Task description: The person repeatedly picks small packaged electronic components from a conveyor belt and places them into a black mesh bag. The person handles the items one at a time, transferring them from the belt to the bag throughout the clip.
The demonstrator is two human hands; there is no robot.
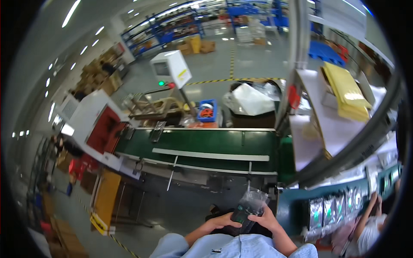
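Observation:
Low in front of my body I hold a dark flat package in a clear plastic bag [248, 209]. My left hand [223, 220] grips its left edge, thumb on top. On its right side my right hand [266, 218] is closed, the thumb pressing the upper face. The bag's loose clear end sticks out beyond the dark part, away from me. What exactly lies inside the bag I cannot make out.
Ahead runs a green conveyor belt [206, 144] with a white guide rail [211, 155], leading left into a white machine [97, 124]. Several black bagged packages [316, 213] lie on the right, near a co-worker's arms [371, 210]. A metal post [296, 56] stands right.

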